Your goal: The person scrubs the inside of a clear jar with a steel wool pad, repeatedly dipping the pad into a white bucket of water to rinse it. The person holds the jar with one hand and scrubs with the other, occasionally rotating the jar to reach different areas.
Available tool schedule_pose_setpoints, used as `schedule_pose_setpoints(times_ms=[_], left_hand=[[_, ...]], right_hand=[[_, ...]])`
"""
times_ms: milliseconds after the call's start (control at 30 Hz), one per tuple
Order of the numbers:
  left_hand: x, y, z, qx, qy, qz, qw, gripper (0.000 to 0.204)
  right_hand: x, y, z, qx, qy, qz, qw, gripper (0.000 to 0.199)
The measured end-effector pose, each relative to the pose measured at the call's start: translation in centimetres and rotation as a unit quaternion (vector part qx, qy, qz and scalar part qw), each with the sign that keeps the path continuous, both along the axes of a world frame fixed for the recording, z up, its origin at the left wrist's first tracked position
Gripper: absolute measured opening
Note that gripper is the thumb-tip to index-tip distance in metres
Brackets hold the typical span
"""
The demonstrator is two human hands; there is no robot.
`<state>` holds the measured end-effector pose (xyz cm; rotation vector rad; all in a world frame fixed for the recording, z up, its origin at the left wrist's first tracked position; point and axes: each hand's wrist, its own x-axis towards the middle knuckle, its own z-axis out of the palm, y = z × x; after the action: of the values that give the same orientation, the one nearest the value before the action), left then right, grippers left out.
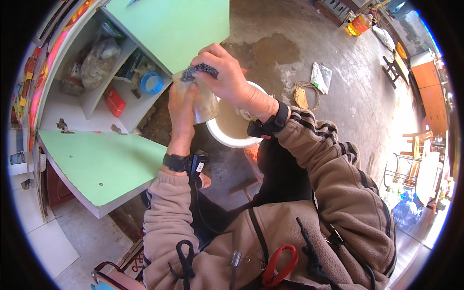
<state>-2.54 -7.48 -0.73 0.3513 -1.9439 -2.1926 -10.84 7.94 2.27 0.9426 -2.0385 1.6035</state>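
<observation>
My left hand (182, 112) grips a clear drinking glass (203, 104) from its left side, holding it over a white basin (227, 137). My right hand (227, 75) comes over the top of the glass and presses a dark scouring pad (199, 71) against its rim. The glass looks cloudy and tilted. Both wrists wear black bands, and the sleeves are brown fleece with dark stripes.
An open cupboard with green doors (104, 166) stands at the left; its shelves hold a plastic bag (99, 60), a blue lid (152, 82) and a red box (114, 101). Wet concrete floor lies beyond the basin, with a packet (320, 77) and coiled rope (303, 94).
</observation>
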Motion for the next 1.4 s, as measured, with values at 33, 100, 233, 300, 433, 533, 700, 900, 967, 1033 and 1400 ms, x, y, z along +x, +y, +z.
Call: schedule_pose_setpoints(times_ms=[33, 100, 233, 300, 433, 533, 700, 900, 967, 1033, 1400], left_hand=[[0.1, -0.1, -0.1, 0.009, -0.013, -0.003, 1.000, 0.052], [0.1, -0.7, 0.2, 0.086, 0.002, -0.015, 0.996, 0.054], [0.5, -0.7, 1.0, 0.202, 0.028, -0.002, 0.979, 0.060], [0.8, -0.6, 1.3, 0.247, 0.002, -0.029, 0.969, 0.063], [0.9, -0.4, 1.1, 0.222, -0.026, -0.075, 0.972, 0.065], [0.8, -0.6, 0.4, 0.197, -0.042, -0.097, 0.975, 0.066], [0.8, -0.8, -0.2, 0.248, -0.020, -0.062, 0.967, 0.069], [0.7, -0.4, 0.5, 0.338, -0.007, -0.097, 0.936, 0.076], [0.8, -0.2, 0.5, 0.355, -0.019, -0.089, 0.930, 0.075], [0.8, -0.2, 0.3, 0.344, -0.019, -0.083, 0.935, 0.073], [0.6, -0.2, -0.2, 0.281, -0.031, -0.180, 0.942, 0.061]], right_hand=[[0.0, 0.2, -0.1, -0.007, -0.004, -0.001, 1.000, 0.027], [-0.2, 0.6, -0.3, -0.016, -0.028, -0.013, 0.999, 0.028], [-0.5, 1.1, -0.3, -0.030, -0.084, -0.028, 0.996, 0.028], [-0.4, 1.1, -0.3, -0.032, -0.129, -0.025, 0.991, 0.028], [-0.2, 0.7, -0.4, -0.077, -0.091, -0.011, 0.993, 0.027], [-0.5, 0.5, -0.6, -0.057, -0.061, -0.014, 0.996, 0.025], [-1.1, 0.8, -1.3, -0.091, -0.165, 0.030, 0.982, 0.023], [-1.2, 1.8, -1.9, -0.143, -0.256, 0.115, 0.949, 0.021], [-1.2, 1.9, -1.9, -0.152, -0.265, 0.124, 0.944, 0.021], [-1.1, 1.9, -1.8, -0.152, -0.291, 0.110, 0.938, 0.022], [-1.2, 2.6, -0.9, -0.039, -0.097, 0.029, 0.994, 0.026]])
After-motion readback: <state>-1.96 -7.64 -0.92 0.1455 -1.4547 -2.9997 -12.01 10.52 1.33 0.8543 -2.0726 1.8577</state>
